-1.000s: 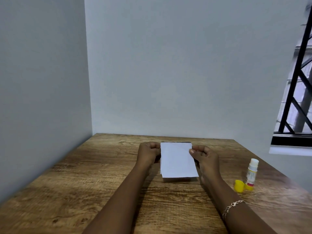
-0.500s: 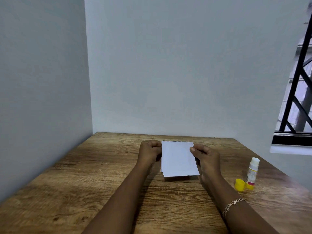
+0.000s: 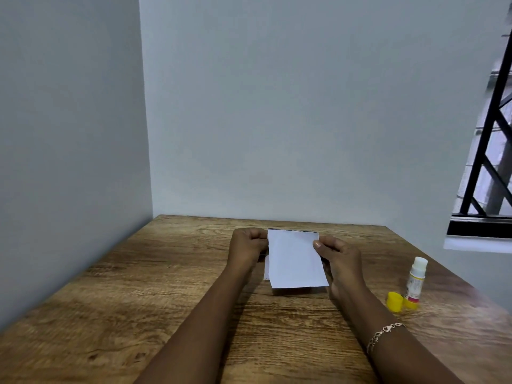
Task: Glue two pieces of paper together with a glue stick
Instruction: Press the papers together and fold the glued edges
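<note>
Left hand (image 3: 248,248) pinches left edge of paper sheets (image 3: 295,260), lifted just above table (image 3: 138,286). Second sheet peeks out lower left, likely being squared up. Right hand (image 3: 339,254) grips right edge, thumb on top. Glue stick (image 3: 415,281) stands uncapped right, yellow cap (image 3: 394,301) touching base, within reach.

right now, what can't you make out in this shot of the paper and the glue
Head view only:
- Second sheet: only a sliver shows at the left edge of the top paper, which covers the rest.
- Any glue between them: hidden by the top sheet.
- Fingertips of the left hand and right hand: curled behind the paper.
- Glue stick label: too small to read.
</note>
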{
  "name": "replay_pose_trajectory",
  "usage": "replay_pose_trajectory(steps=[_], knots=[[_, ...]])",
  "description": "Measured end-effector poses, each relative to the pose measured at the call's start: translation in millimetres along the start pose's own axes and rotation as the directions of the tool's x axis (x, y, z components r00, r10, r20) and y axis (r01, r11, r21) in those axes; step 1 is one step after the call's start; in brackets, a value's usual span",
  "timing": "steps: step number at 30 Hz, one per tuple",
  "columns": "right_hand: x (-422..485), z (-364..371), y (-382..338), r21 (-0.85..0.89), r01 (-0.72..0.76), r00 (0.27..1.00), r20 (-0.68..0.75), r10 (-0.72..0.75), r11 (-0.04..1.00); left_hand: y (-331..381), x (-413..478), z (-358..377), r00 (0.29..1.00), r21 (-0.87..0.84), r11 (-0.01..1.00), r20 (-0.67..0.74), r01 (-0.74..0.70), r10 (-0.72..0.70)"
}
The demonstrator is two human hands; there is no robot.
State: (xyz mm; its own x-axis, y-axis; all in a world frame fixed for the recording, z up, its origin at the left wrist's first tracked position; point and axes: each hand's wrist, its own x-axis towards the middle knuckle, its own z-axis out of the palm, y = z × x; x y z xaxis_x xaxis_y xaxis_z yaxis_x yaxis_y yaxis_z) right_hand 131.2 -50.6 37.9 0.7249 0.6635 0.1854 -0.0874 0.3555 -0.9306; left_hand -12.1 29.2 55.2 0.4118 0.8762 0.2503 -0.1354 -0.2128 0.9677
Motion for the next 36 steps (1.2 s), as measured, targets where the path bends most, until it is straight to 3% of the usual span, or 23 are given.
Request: replay_pose_trajectory(steps=[24, 29, 36], knots=[[5.9, 0.1, 2.2, 0.052, -0.084, 0.995, -0.053, 0.087, 0.995, 0.9, -1.4, 2.7, 0.998, -0.02, 0.999, 0.063, -0.03, 0.031], [3.9, 0.4, 0.1, 0.055, -0.1, 0.994, -0.047, 0.103, 0.993, 4.5, -1.7, 2.6, 0.996, -0.119, 0.991, 0.056, -0.062, 0.069], [2.5, 1.1, -1.6, 0.037, -0.127, 0.99, -0.051, 0.129, 0.991, 6.7, -3.2, 3.8, 0.989, -0.125, 0.985, 0.072, -0.119, 0.129]])
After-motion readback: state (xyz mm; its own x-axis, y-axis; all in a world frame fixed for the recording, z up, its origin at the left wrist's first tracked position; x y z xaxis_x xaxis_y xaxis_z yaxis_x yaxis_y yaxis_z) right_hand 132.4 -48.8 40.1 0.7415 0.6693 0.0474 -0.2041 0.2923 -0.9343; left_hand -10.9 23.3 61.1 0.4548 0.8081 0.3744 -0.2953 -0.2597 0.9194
